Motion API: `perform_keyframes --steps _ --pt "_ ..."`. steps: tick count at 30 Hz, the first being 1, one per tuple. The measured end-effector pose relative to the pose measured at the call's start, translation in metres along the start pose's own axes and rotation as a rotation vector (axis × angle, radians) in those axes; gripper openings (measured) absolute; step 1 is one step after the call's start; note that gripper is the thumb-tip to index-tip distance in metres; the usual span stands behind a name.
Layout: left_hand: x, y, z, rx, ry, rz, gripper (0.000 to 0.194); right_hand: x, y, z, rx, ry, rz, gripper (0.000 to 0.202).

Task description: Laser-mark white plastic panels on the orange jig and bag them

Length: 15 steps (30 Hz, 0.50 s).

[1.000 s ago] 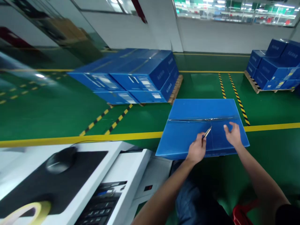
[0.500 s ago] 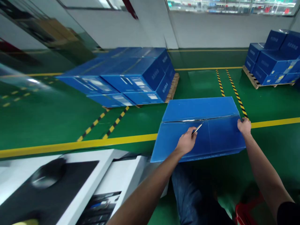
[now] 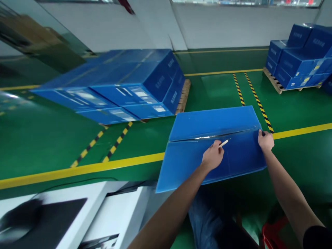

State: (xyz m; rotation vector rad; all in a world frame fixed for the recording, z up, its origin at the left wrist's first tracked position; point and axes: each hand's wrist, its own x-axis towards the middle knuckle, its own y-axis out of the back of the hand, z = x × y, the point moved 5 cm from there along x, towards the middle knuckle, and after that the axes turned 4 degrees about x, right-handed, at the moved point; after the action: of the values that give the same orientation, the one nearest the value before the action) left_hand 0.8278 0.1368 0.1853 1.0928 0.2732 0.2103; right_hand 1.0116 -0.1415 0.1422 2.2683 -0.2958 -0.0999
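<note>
A large blue box point(image 3: 192, 162) lies in front of me above my legs, its top crossed by a seam with shiny clear tape. Over the near flap, my left hand point(image 3: 213, 155) is closed around a slim, pale, pen-like tool point(image 3: 223, 143), whose tip points right, just below the seam. Whether the tip touches the box I cannot tell. At the box's right end my right hand point(image 3: 266, 141) is wrapped round the edge, fingers partly hidden. A small dark spot shows by its thumb, too small to name.
Blue boxes point(image 3: 158, 81) stand stacked on a wooden pallet point(image 3: 184, 97) beyond, with another stack point(image 3: 293, 64) at far right. A white desk point(image 3: 124, 202) with a black mouse point(image 3: 19, 219) is at lower left. Part of a red stool point(image 3: 272, 233) shows at lower right.
The view has shifted, so the desk and pallets sit further left. My left hand and the tool have moved slightly right along the seam. My right hand keeps its grip.
</note>
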Motion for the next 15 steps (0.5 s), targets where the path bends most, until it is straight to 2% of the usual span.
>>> perform_keyframes --steps 3,6,8,11,15 --pt "-0.007 -0.004 0.002 -0.025 -0.020 0.000 0.022 -0.001 0.001 0.003 0.014 0.012 0.018 0.042" --pt "-0.030 -0.006 -0.006 -0.090 -0.054 0.035 0.024 0.007 0.003 0.007 0.039 0.013 0.011 0.046" --pt "-0.052 -0.005 -0.016 -0.159 -0.066 0.093 0.025 0.018 0.002 0.007 0.061 0.027 -0.027 0.047" --pt "-0.089 -0.001 -0.031 -0.267 -0.025 0.164 0.027 0.041 -0.001 0.000 0.100 0.064 -0.099 0.036" --pt "-0.139 0.003 -0.041 -0.368 0.026 0.222 0.029 0.069 -0.004 -0.014 0.096 0.046 -0.177 0.033"
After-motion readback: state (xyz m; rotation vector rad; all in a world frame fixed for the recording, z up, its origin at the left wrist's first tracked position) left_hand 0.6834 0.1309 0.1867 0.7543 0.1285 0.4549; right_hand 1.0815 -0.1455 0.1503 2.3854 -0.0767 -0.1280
